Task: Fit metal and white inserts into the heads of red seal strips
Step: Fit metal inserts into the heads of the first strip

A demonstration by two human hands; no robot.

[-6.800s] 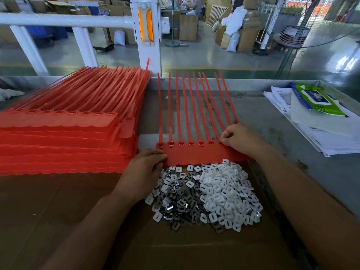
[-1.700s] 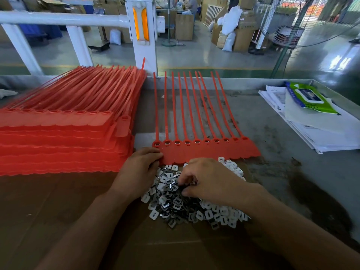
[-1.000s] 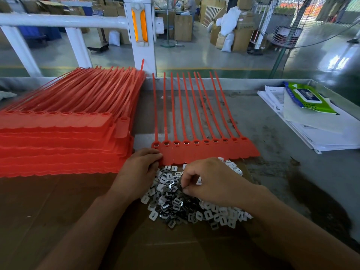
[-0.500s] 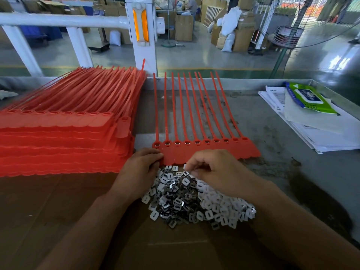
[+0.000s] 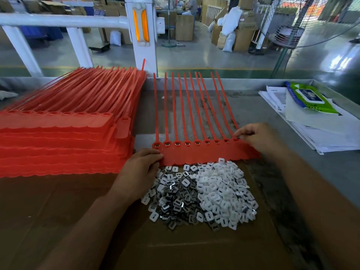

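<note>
A joined row of red seal strips (image 5: 196, 152) lies flat in front of me, tails pointing away, heads in a line; most heads show a metal insert. My left hand (image 5: 139, 170) holds the row's left lower edge with curled fingers. My right hand (image 5: 259, 138) is at the right end, fingertips pinched over the last head; any insert under them is hidden. Just below the row is a heap of metal inserts (image 5: 173, 199) on the left and white inserts (image 5: 222, 191) on the right.
A tall stack of red seal strip rows (image 5: 58, 137) fills the left of the table. Papers (image 5: 323, 133) and a green wipes pack (image 5: 309, 98) lie at the right. Brown cardboard (image 5: 175, 246) covers the near table. A white railing post (image 5: 143, 36) stands behind.
My right hand left the insert heap and moved up and right to the last head of the row. My left hand stayed on the row's left edge.
</note>
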